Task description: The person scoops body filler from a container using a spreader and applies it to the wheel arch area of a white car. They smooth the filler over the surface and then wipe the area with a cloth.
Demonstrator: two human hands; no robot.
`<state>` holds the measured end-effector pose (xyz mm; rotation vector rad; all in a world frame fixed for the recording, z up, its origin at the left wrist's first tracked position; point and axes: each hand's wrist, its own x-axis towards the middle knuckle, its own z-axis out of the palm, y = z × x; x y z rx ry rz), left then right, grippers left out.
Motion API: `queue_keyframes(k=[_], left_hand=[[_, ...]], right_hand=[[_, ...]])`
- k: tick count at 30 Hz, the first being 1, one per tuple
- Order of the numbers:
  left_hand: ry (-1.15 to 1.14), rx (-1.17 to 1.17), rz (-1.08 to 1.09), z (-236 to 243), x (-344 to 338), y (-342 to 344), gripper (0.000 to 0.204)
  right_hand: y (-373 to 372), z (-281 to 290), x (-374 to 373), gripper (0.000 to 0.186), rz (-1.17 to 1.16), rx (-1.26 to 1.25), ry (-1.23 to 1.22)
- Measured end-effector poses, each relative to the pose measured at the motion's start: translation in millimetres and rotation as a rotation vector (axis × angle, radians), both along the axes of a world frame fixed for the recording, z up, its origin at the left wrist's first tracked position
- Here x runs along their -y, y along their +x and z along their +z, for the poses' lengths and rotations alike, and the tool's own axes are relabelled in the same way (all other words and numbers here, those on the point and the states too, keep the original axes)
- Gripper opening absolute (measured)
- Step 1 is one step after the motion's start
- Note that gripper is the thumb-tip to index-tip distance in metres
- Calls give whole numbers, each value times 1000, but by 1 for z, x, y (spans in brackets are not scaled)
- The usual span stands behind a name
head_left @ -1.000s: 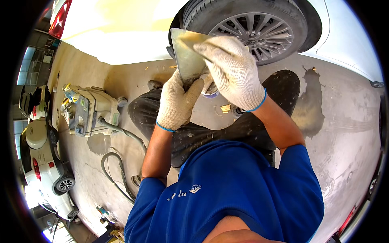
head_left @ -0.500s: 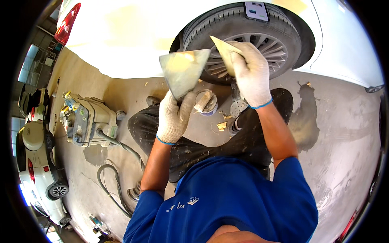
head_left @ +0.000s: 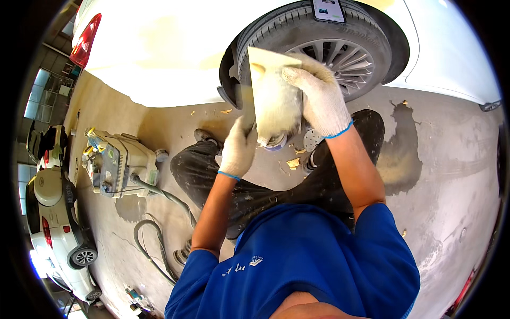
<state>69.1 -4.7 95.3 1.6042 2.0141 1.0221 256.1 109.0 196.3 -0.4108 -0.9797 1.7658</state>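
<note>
In white knit gloves with blue cuffs, my left hand grips a triangular metal spreader, now mostly hidden and blurred, and my right hand grips a pale spreader with yellowish filler on it. The two blades overlap in front of the tyre. Below them, between my dark-trousered legs, a small tub is partly covered. A perforated round pad lies beside it, with scattered yellow scraps nearby.
A white car panel spans the top, its wheel carrying a phone. A beige machine with a grey hose stands at my left; another white car is behind it. A damp patch marks the floor at right.
Since half a second ago, my right spreader has swung left and across the left one, which has turned and is now largely covered. My left hand has shifted rightward.
</note>
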Motion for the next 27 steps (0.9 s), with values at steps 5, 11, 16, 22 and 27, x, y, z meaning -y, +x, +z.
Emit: queue_keyframes(k=[5,11,16,22,27], left_hand=[[70,726,-42,43,8,-13,33],[-33,490,-14,87,10,0,35],[37,531,-42,76,13,-3,33],[112,561,-99,90,10,15,27],[68,592,-78,96,13,14,31]], right_hand=[[13,7,-6,25,-277,386,645],[6,-9,-4,21,-269,590,900],[13,-7,2,25,-742,690,1204],[-8,-18,24,38,-737,721,1323],[-6,-14,22,38,-736,558,1287]])
